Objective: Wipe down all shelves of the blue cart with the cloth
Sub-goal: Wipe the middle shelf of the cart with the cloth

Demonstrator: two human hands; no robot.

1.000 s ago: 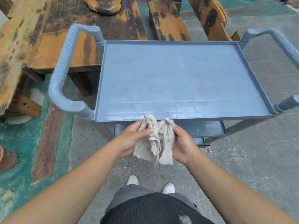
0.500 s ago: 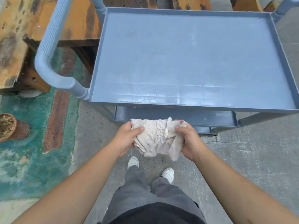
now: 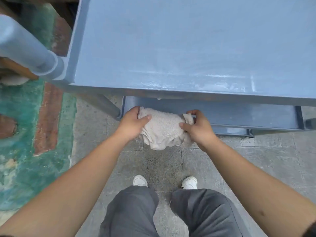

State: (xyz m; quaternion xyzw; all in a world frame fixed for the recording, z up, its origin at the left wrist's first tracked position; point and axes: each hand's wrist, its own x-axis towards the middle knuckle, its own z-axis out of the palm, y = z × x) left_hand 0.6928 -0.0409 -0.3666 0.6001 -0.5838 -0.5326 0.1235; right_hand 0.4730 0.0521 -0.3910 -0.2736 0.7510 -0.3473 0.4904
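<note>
Head view: blue cart (image 3: 188, 48) (grey paved floor (image 3: 162, 161))

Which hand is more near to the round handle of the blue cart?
The left hand. It grips the cloth on the side toward the cart handle, which is up and to the left. The right hand grips the cloth's far side.

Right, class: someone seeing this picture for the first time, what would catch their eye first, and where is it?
First, the crumpled off-white terry cloth at centre, stretched between the left hand and right hand, each with a closed grip on it. Behind it, the big blue plastic cart top shelf fills the upper frame, with a darker lower shelf showing beneath its front edge.
</note>
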